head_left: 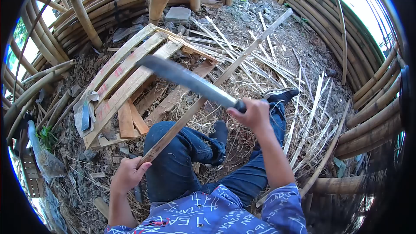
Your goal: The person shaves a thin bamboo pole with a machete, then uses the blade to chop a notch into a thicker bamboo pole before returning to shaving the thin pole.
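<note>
My left hand (129, 174) is closed round the near end of a long bamboo strip (225, 75), which slants away over my knee toward the far right. In my right hand (252, 115) is the dark handle of a machete (190, 80), fingers wrapped round it. Its long blade points to the left and crosses over the strip in this view, slightly blurred toward the tip. Both of my legs, in blue jeans (173, 169), lie folded under the strip.
A wooden pallet (117, 82) lies at the left, with a phone-like blue item (86, 115) on paper at its edge. Split bamboo strips (310, 117) and shavings cover the ground. Stacked bamboo poles (372, 121) curve round the sides, and a grey block (178, 14) sits behind.
</note>
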### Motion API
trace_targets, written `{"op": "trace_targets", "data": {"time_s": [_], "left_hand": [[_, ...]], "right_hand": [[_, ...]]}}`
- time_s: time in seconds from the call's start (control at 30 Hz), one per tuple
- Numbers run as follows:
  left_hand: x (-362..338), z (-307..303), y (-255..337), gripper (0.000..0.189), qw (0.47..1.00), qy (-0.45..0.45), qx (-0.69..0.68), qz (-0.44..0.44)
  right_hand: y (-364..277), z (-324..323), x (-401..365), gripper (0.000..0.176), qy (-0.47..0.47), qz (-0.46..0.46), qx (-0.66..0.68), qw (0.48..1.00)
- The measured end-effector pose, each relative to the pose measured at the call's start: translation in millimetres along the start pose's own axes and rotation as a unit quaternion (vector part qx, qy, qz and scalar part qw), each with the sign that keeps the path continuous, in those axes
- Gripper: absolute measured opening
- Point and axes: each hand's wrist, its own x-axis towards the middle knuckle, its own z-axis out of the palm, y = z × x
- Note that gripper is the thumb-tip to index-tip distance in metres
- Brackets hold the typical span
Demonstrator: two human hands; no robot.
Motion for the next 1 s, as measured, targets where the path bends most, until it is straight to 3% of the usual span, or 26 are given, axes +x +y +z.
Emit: {"op": "trace_targets", "data": {"time_s": [0.03,0.1,0.2,0.27,0.33,0.47,0.53,0.6,0.77,0.87,1.0], "left_hand": [[-1.4,-1.1,-1.3,0.03,1.0,0.003,-0.001,0.001],[-2.9,-2.9,-3.0,0.028,1.0,-0.002,-0.005,0.008],[-4.0,-10.6,5.9,0.028,1.0,-0.011,-0.002,-0.01],[-3.3,-16.0,5.6,0.028,1.0,-0.015,0.013,-0.003],[0.5,-16.2,3.2,0.029,0.999,-0.021,0.024,0.0],[2.6,-7.7,-3.6,0.03,0.999,-0.03,0.003,-0.017],[1.3,-7.5,-2.2,0.03,0.999,-0.033,0.006,-0.02],[-1.4,-5.6,5.3,0.029,0.999,-0.008,0.028,-0.017],[-16.0,5.2,28.2,0.029,0.991,0.081,0.106,-0.029],[-22.2,12.7,25.0,0.029,0.983,0.119,0.136,-0.012],[-27.2,19.2,27.9,0.026,0.97,0.16,0.181,0.028]], "right_hand": [[14.3,-0.6,8.8,0.06,0.011,0.028,-0.029,0.999],[48.6,-7.4,26.7,0.065,-0.037,0.217,0.01,0.975],[97.1,-6.3,35.7,0.083,0.007,0.294,0.011,0.956],[112.2,-0.7,27.1,0.084,0.052,0.279,-0.028,0.959],[103.3,-2.4,18.7,0.085,0.03,0.289,0.003,0.957],[41.8,-14.1,-6.9,0.064,-0.008,0.251,0.109,0.962],[12.7,-9.6,-18.5,0.055,-0.034,0.171,0.135,0.975],[-17.6,-6.0,-25.8,0.055,-0.044,0.062,0.104,0.992],[-77.9,3.1,-33.4,0.066,-0.088,-0.088,0.056,0.991],[-81.9,8.9,-29.4,0.067,-0.066,-0.076,0.072,0.992],[-54.3,-8.4,-13.0,0.066,-0.09,0.023,0.045,0.995]]}}
